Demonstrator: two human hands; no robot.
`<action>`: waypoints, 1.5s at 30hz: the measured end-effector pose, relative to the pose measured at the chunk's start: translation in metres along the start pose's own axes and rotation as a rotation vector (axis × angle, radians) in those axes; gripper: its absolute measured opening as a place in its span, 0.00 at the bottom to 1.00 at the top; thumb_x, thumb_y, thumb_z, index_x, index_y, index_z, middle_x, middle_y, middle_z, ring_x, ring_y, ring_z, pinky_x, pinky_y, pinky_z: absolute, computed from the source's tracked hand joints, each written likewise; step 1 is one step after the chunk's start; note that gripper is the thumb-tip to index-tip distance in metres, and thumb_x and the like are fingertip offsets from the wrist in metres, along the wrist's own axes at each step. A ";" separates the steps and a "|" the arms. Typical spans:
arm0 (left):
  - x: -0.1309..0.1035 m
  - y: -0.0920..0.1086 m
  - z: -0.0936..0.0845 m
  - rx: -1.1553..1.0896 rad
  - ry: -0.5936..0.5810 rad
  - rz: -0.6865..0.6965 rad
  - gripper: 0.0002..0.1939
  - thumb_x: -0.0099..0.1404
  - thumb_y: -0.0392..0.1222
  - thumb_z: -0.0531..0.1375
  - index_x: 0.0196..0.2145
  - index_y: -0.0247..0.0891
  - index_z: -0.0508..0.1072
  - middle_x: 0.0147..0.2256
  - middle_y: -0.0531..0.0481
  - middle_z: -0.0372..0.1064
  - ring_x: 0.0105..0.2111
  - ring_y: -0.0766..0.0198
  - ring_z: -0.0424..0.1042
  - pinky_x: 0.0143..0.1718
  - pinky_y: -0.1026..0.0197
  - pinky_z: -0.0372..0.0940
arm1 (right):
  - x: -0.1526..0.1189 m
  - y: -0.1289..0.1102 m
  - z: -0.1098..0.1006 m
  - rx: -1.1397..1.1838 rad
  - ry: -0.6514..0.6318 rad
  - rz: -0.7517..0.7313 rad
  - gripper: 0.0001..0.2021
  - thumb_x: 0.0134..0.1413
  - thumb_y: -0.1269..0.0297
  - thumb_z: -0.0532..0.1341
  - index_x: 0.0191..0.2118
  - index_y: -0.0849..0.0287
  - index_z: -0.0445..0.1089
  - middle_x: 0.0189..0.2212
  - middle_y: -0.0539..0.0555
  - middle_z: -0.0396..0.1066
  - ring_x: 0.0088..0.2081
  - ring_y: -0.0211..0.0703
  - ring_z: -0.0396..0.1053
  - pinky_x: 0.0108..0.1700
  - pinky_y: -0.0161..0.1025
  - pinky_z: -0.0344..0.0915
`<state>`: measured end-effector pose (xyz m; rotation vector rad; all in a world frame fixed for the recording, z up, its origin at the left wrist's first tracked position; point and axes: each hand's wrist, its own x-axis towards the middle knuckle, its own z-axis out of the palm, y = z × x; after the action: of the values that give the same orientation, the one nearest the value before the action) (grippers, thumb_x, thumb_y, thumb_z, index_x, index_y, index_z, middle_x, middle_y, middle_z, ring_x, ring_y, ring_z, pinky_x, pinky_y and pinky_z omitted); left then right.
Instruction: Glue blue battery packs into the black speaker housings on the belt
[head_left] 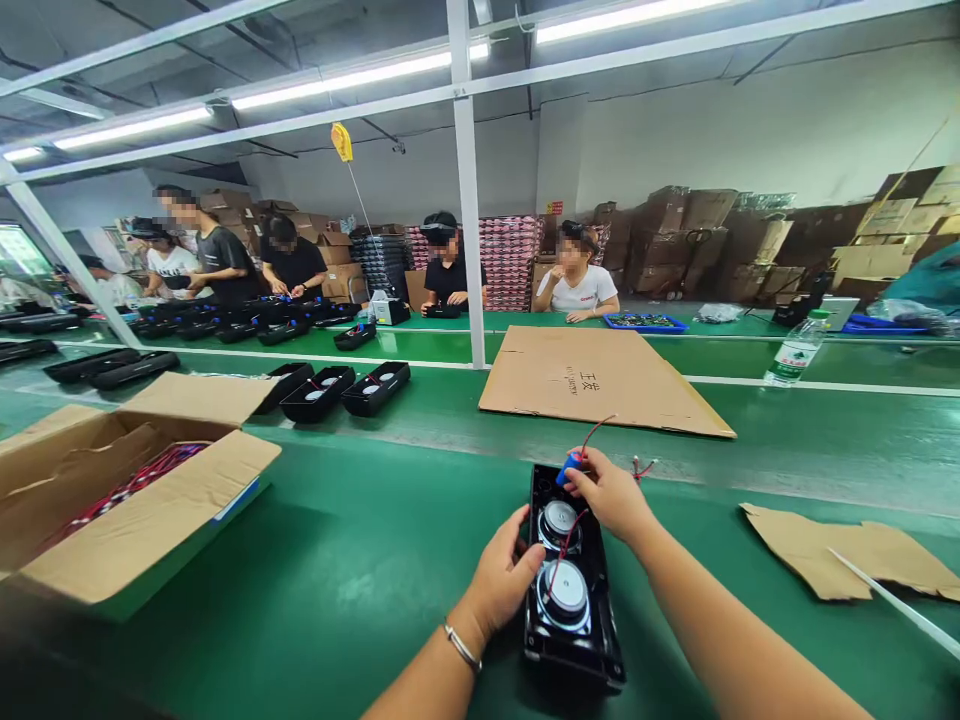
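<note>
A black speaker housing (592,600) lies open on the green bench, right of centre, with two round silver speakers inside and a thin red and black wire across them. My left hand (504,570) is closed round the housing's left edge, thumb over the rim. Above the housing's far end, my right hand (611,492) pinches a small blue cylinder (568,468) with a red wire rising from it. A white connector on red wires (643,466) shows just beyond that hand.
An open cardboard box (150,520) with red wires stands at left. More black housings (376,388) sit beyond it. A flat cardboard sheet (592,375), a water bottle (796,352) and torn cardboard (840,550) lie ahead and right. Several people work across the bench.
</note>
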<state>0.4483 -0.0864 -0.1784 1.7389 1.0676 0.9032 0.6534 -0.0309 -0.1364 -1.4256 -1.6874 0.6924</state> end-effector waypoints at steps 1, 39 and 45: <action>-0.002 -0.002 0.000 0.013 -0.004 0.021 0.36 0.61 0.56 0.51 0.60 0.29 0.53 0.57 0.38 0.55 0.54 0.52 0.58 0.58 0.51 0.52 | 0.002 0.001 0.007 -0.001 -0.011 -0.009 0.11 0.55 0.57 0.51 0.41 0.56 0.62 0.33 0.52 0.71 0.32 0.41 0.72 0.35 0.37 0.68; 0.001 -0.003 -0.016 -0.208 0.018 -0.210 0.33 0.57 0.49 0.58 0.57 0.34 0.59 0.38 0.46 0.66 0.32 0.64 0.65 0.36 0.60 0.63 | -0.002 0.024 -0.013 -0.559 0.274 -0.036 0.22 0.60 0.52 0.45 0.47 0.59 0.68 0.39 0.57 0.67 0.44 0.47 0.63 0.48 0.42 0.58; 0.065 -0.020 -0.097 0.071 0.466 -0.337 0.26 0.61 0.45 0.56 0.55 0.32 0.58 0.53 0.37 0.60 0.46 0.58 0.66 0.49 0.56 0.61 | -0.029 0.090 -0.034 -0.420 0.482 0.274 0.27 0.54 0.47 0.44 0.47 0.66 0.64 0.25 0.55 0.64 0.30 0.47 0.64 0.36 0.44 0.61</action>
<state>0.3801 0.0077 -0.1545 1.3708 1.6554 1.0864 0.7311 -0.0432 -0.1987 -1.9565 -1.3094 0.1038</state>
